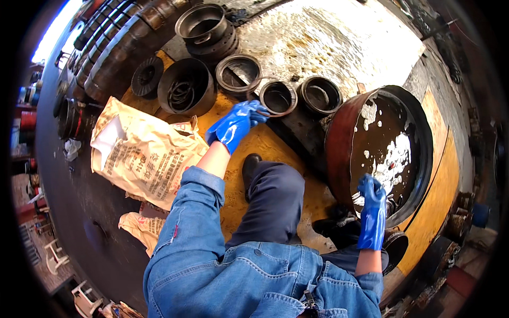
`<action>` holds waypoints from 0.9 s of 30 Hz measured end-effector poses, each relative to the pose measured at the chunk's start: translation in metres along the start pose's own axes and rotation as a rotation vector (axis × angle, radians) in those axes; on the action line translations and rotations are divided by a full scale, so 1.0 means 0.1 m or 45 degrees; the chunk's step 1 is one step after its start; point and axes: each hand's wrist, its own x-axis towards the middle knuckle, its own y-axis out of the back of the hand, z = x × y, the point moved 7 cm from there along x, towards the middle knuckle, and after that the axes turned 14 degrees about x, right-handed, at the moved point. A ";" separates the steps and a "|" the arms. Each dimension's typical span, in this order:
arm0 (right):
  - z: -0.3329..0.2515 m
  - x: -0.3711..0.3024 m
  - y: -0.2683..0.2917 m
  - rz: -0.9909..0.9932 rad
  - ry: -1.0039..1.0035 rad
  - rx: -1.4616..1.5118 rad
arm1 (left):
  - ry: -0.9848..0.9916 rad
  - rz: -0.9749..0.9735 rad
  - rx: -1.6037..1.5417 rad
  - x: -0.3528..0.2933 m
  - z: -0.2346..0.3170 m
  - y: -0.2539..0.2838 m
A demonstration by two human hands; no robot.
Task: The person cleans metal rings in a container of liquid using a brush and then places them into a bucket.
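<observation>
Holding a thin dark ring (253, 86) in the drawn-in fingers of the gloved left hand (233, 124), partly over a small round metal casing (278, 98). Curling the fingers of the gloved right hand (373, 214) over the near side of a wide reddish tub (338, 148) containing dark liquid; not being able to tell whether anything is resting in them. Having a tan paper sack (151, 156) lying beside the left forearm, a deep pot (205, 95) standing beyond.

Strong light bleaches the pale floor (323, 37), and white glare breaks across the liquid (395, 159) in the tub (338, 143). Dimmer side edges curve and soften into black corners; the middle looks fairly sharp.
</observation>
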 end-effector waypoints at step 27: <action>-0.16 -0.77 -0.22 0.139 0.418 -1.049 | -0.035 0.130 1.482 0.58 -0.02 -0.34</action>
